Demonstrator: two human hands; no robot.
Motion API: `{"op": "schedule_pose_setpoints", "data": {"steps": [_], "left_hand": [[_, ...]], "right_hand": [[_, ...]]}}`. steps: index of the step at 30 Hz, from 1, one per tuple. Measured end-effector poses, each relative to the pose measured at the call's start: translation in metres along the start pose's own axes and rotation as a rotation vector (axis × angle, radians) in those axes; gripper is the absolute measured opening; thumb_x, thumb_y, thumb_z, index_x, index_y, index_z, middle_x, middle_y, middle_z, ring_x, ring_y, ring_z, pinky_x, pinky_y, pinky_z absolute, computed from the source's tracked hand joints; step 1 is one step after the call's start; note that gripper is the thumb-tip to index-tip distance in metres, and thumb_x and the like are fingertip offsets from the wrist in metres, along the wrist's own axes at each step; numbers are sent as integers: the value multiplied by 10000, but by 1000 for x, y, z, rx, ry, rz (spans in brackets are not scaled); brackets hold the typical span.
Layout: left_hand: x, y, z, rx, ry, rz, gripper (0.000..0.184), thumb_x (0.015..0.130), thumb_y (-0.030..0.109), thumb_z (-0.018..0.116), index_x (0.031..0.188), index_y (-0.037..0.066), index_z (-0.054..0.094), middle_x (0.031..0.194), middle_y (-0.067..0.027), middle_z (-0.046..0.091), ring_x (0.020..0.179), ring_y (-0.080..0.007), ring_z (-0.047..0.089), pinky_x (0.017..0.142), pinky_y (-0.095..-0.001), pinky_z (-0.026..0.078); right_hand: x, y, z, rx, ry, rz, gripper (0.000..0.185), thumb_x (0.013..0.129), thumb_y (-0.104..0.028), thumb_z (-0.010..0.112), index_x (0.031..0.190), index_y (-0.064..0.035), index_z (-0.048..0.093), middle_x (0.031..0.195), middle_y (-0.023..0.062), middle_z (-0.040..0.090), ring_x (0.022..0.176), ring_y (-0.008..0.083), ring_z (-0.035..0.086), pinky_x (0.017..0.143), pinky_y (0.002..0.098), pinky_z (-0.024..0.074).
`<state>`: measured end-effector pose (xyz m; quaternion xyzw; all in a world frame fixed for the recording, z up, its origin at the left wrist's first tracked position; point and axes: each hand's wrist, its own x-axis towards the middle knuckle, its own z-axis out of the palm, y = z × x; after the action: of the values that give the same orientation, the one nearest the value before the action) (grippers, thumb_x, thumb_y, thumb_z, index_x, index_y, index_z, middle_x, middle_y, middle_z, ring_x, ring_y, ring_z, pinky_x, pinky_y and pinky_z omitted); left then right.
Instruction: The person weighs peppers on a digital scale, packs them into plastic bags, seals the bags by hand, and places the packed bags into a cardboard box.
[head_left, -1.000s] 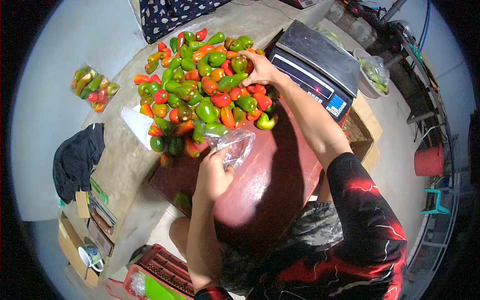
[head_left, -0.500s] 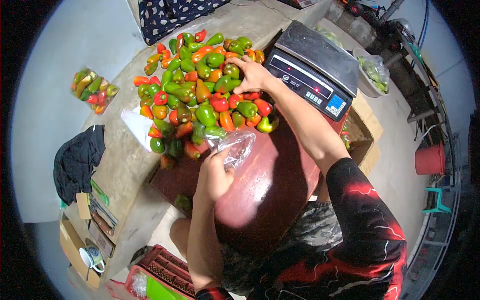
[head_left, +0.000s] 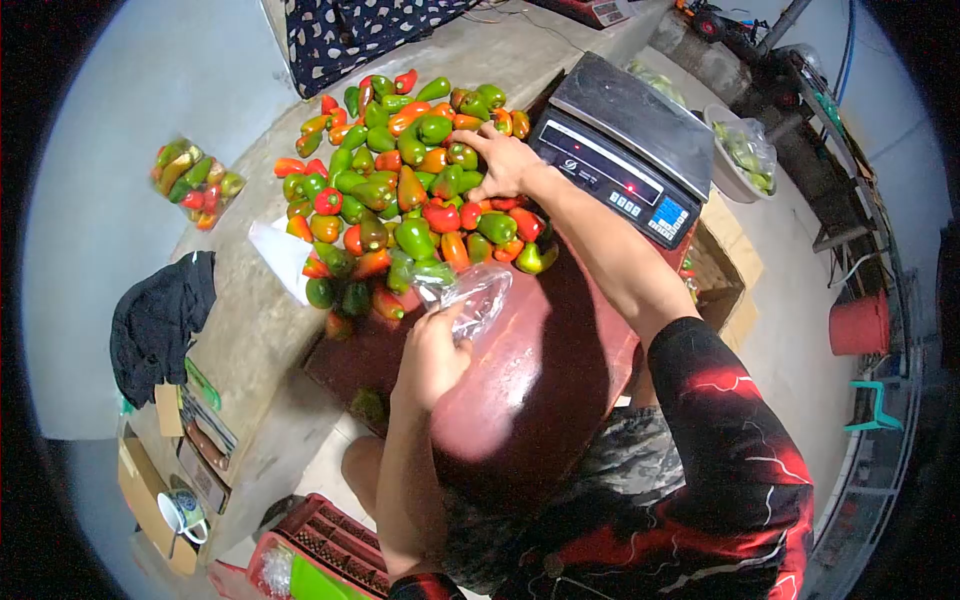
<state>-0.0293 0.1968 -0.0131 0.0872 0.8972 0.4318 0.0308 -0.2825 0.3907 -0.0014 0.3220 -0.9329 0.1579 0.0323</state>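
Note:
A large heap of green, orange and red peppers (head_left: 410,188) covers the far end of the dark red table (head_left: 520,370) and spreads onto the concrete ledge. My right hand (head_left: 505,165) reaches into the right side of this heap. Its fingers and thumb are spread around a dark green pepper (head_left: 462,155), without a clear grip on it. Closer to me, my left hand (head_left: 435,355) is closed on a clear plastic bag (head_left: 485,300), held at the heap's near edge. Whether anything lies inside the bag I cannot tell.
A digital scale (head_left: 625,150) stands right of the heap. A filled bag of peppers (head_left: 197,183) sits on the concrete ledge (head_left: 250,350) at left, near a black cloth (head_left: 160,325) and a mug (head_left: 183,517). A red crate (head_left: 325,545) is below left, a cardboard box (head_left: 725,270) at right.
The view has shifted slightly. My right hand stays at the peppers, its fingers still spread. My left hand keeps the bag in nearly the same place.

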Motion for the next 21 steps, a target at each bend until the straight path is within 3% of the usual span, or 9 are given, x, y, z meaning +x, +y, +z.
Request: {"op": "schedule_pose_setpoints", "data": {"steps": [7, 11, 13, 14, 18, 21], "left_hand": [[-1, 1, -2, 15, -16, -13, 487, 737, 3, 609, 1219, -64, 603, 1183, -290, 610, 1130, -419, 577, 1017, -442, 438], [0, -2, -1, 6, -30, -1, 496, 739, 5, 602, 1230, -61, 595, 1190, -290, 605, 1129, -419, 576, 1014, -444, 440], [0, -7, 2, 9, -28, 10, 499, 737, 3, 598, 1232, -60, 595, 1187, -289, 606, 1125, -420, 578, 1012, -444, 442], [0, -8, 3, 13, -21, 22, 502, 736, 2, 593, 1234, -59, 594, 1183, -287, 608, 1120, -421, 580, 1010, -444, 444], [1, -5, 3, -3, -21, 6, 504, 728, 1, 592, 1228, -65, 596, 1166, -293, 612, 1107, -426, 585, 1002, -443, 450], [2, -8, 3, -2, -16, 22, 506, 724, 4, 596, 1223, -75, 595, 1154, -301, 613, 1098, -430, 587, 993, -443, 456]], "right_hand": [[-10, -8, -8, 16, 38, 85, 981, 553, -367, 853, 1420, -266, 405, 1276, 237, 484, 1060, 460, 597, 904, 513, 525], [-16, -3, -8, 20, 215, 80, 968, 546, -353, 844, 1409, -272, 414, 1270, 238, 483, 1041, 481, 598, 897, 524, 528], [-17, 2, -10, 15, 265, 75, 936, 548, -370, 811, 1387, -208, 429, 1316, 234, 476, 1078, 479, 587, 918, 514, 525], [-19, 3, -11, 3, 296, 78, 907, 554, -349, 804, 1373, -194, 445, 1257, 219, 498, 1053, 463, 596, 898, 510, 528], [-24, 9, -24, 119, 318, 118, 937, 544, -336, 845, 1379, -204, 438, 1249, 205, 504, 1062, 449, 592, 914, 493, 526], [-22, 28, -41, 110, 600, 33, 899, 540, -257, 841, 1345, -107, 470, 1135, 176, 544, 1052, 379, 592, 928, 432, 508]]}}
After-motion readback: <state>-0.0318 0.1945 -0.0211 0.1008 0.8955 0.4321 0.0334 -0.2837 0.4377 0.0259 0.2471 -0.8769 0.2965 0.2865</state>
